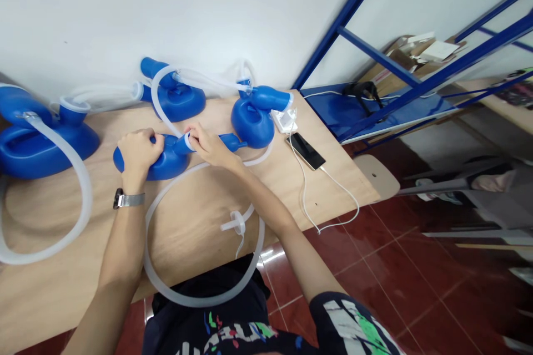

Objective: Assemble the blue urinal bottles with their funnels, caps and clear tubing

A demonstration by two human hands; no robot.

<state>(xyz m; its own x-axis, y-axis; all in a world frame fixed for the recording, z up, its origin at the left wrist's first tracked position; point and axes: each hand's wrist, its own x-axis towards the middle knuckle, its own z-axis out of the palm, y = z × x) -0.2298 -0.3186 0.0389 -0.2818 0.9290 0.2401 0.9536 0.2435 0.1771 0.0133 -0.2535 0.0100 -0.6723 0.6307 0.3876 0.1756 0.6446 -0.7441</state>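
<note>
My left hand is closed over the body of a blue plastic vessel lying on the wooden table. My right hand pinches the end of a clear flexible tube where it meets the vessel's blue spout. The tube loops down off the table's front edge and back up to a small white connector.
Three more blue vessels with tubes sit on the table: far left, back middle and right. A phone on a white cable and a white charger lie near the right edge. Blue metal shelving stands to the right.
</note>
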